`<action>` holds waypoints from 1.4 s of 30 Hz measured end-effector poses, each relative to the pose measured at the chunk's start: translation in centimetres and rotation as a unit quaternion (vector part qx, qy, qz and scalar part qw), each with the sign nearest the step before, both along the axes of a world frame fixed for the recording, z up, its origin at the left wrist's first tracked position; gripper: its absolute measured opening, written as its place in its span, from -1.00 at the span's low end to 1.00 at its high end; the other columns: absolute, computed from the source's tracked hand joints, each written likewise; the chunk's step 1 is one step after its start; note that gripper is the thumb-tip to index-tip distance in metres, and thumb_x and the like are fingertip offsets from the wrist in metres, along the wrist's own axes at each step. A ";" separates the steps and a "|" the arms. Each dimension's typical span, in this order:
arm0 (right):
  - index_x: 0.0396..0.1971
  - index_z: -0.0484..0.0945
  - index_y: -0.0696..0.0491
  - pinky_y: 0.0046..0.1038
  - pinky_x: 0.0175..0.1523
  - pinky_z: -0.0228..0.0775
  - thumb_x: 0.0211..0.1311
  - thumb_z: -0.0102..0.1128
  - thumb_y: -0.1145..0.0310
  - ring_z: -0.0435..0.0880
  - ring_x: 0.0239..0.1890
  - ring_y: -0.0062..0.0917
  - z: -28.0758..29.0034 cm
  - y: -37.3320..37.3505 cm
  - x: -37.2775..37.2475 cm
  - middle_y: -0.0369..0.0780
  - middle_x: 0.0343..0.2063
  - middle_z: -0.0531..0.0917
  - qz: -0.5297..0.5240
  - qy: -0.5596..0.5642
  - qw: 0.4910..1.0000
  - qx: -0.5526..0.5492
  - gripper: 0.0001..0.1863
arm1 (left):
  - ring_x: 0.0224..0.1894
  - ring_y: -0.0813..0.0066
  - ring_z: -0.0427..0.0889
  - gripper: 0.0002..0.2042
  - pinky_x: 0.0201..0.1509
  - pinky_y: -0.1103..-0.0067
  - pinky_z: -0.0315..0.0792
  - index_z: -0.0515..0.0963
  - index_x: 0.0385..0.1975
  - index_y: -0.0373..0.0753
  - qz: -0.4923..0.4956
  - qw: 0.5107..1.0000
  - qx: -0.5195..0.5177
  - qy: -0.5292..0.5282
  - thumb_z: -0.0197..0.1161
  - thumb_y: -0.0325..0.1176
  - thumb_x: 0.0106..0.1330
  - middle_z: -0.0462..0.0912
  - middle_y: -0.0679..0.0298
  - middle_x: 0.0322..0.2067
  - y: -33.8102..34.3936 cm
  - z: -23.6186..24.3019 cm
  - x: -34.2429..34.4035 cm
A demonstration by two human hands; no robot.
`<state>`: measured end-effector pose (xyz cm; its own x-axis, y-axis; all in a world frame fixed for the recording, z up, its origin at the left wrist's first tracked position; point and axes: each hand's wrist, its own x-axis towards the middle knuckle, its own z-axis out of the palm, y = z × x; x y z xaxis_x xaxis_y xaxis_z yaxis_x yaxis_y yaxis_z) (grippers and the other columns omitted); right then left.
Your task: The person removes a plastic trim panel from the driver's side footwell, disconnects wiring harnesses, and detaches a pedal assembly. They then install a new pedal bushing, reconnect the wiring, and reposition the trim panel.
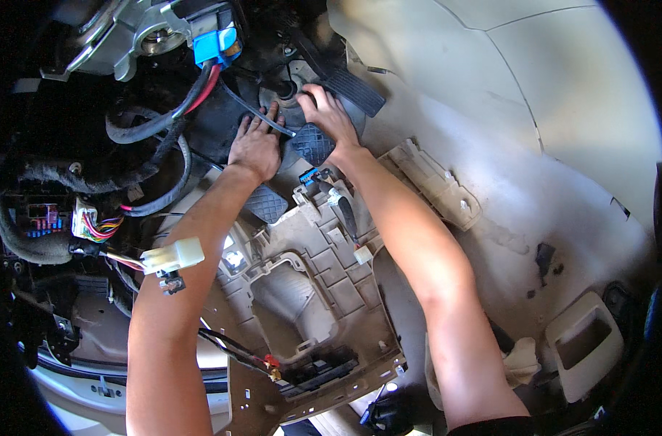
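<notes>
In a car's footwell, my left hand [256,151] lies with fingers spread on dark floor lining [214,131]. My right hand [331,118] reaches beside it, fingers bent and slightly apart, their tips at a grey rounded plate [296,75] with a black round boot [282,90]. No loose thing shows in either hand. A ridged pedal pad [313,144] sits against my right wrist, and a second pedal pad [265,204] is just below my left wrist. The long accelerator pedal [355,91] stands right of my right fingers. What lies under my palms is hidden.
Thick wiring [149,129] with a blue connector [216,47] hangs at upper left. A white connector [172,256] dangles over my left forearm. Below lies a removed beige trim panel [352,305]; another trim piece [432,182] rests right of my right forearm, near a beige bezel [585,345].
</notes>
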<state>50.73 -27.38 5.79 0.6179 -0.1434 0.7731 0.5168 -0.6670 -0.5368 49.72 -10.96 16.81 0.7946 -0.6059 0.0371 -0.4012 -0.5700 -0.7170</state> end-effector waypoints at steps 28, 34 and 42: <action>0.67 -0.29 -0.12 -0.14 0.66 0.03 -0.24 0.80 0.24 0.00 0.66 -0.06 3.2 -1.4 3.9 -0.03 0.65 -0.01 0.014 0.225 0.973 0.059 0.57 | 0.41 -0.01 0.52 -0.34 0.40 0.22 0.48 0.18 0.56 -0.17 0.156 0.986 -0.018 -0.054 0.16 -0.21 0.48 0.28 -0.09 0.51 -3.9 3.2 2.8; 0.68 -0.24 -0.12 -0.15 0.64 0.08 -0.11 0.73 0.35 0.18 0.60 -0.02 2.9 -2.2 3.4 0.01 0.60 0.14 0.018 0.214 0.976 0.040 0.46 | 0.17 -0.26 0.66 -0.31 0.23 0.13 0.60 0.10 0.57 -0.15 0.016 0.997 0.042 0.066 0.15 -0.30 0.46 0.54 -0.20 0.28 -3.8 4.1 -0.7; 0.60 0.19 -0.05 -0.15 0.51 0.30 -0.21 0.72 0.15 0.44 0.43 -0.02 1.3 -3.2 3.3 0.05 0.43 0.42 -0.009 0.118 0.993 -0.005 0.27 | 0.08 -0.28 0.70 -0.01 0.30 0.12 0.55 -0.18 0.67 -0.01 0.003 0.996 -0.093 0.004 0.33 -0.08 0.34 0.65 -0.37 0.06 -4.8 1.2 4.4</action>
<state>54.06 -30.56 7.09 0.7792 -0.1498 0.6086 0.3650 -0.6810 -0.6349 54.16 -15.77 17.99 0.7984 -0.5850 0.1425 -0.4027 -0.6947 -0.5961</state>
